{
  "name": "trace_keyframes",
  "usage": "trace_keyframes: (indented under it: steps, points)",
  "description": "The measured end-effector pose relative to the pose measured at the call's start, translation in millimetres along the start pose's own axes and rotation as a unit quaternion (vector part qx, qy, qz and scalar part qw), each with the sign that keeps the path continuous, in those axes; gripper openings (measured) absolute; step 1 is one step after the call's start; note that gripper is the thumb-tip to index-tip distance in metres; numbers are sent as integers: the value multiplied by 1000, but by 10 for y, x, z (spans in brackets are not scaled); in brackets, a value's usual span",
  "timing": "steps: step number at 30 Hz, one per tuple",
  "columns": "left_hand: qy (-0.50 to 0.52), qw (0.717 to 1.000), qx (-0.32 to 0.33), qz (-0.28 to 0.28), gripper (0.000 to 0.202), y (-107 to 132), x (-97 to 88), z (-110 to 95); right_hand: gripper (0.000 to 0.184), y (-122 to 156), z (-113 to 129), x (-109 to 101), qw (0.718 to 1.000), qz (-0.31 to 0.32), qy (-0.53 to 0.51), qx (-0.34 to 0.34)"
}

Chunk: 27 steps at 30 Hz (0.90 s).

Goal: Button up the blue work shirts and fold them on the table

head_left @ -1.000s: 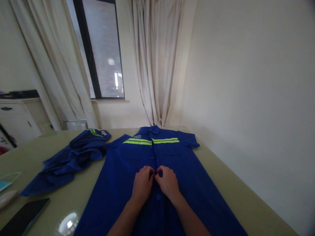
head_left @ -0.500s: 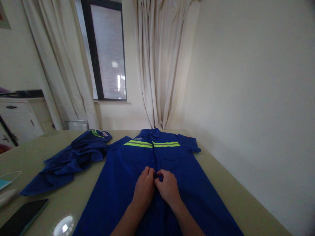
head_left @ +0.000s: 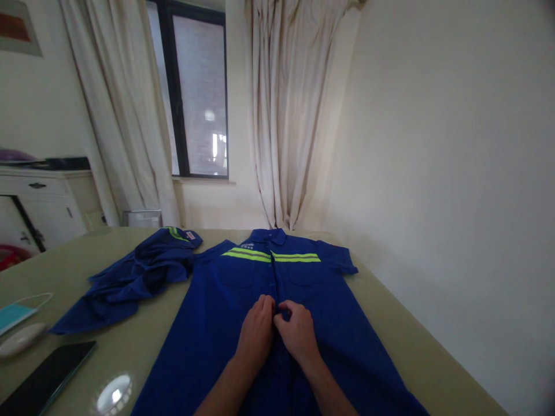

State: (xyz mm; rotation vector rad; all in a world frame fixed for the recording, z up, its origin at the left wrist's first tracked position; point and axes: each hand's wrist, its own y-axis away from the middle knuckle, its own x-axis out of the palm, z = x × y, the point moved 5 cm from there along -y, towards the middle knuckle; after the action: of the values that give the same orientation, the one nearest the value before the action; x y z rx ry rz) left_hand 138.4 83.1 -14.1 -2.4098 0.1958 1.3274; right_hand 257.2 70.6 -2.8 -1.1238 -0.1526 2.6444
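A blue short-sleeved work shirt [head_left: 225,335] with yellow-green reflective stripes lies spread front up, its collar at the far end. My left hand [head_left: 259,325] and my right hand [head_left: 296,328] meet at its front placket, around mid-length. The fingers of both are closed in a pinch on the placket's edge. Buttons show on the placket above the hands; whatever is between the fingertips is hidden. To the left of the shirt lies a second blue garment [head_left: 134,283], crumpled, with a similar stripe at its far end.
On the table [head_left: 416,346] at left are a dark phone [head_left: 47,378], a pale computer mouse [head_left: 22,340] and a light-blue face mask [head_left: 16,315]. A wall [head_left: 455,173] runs along the right side. Curtains [head_left: 290,115] and a window [head_left: 202,98] stand behind.
The camera view has turned slightly left, so the scene sits a little further right. Both hands stay at the same place on the placket, still pinching.
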Motion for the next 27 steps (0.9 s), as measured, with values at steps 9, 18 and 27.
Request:
trace_keyframes:
  steps: [9,18,27]
  points:
    - [101,994,-8,-36,24,-19,-48,78,26,-102,-104,54,991,24,-131,-17]
    - [164,984,-37,-54,18,-51,-8,185,17,-132,-165,103,994,34,-99,-43]
    - [181,982,-39,-36,21,-66,-35,173,14,-119,-137,73,997,23,-42,-68]
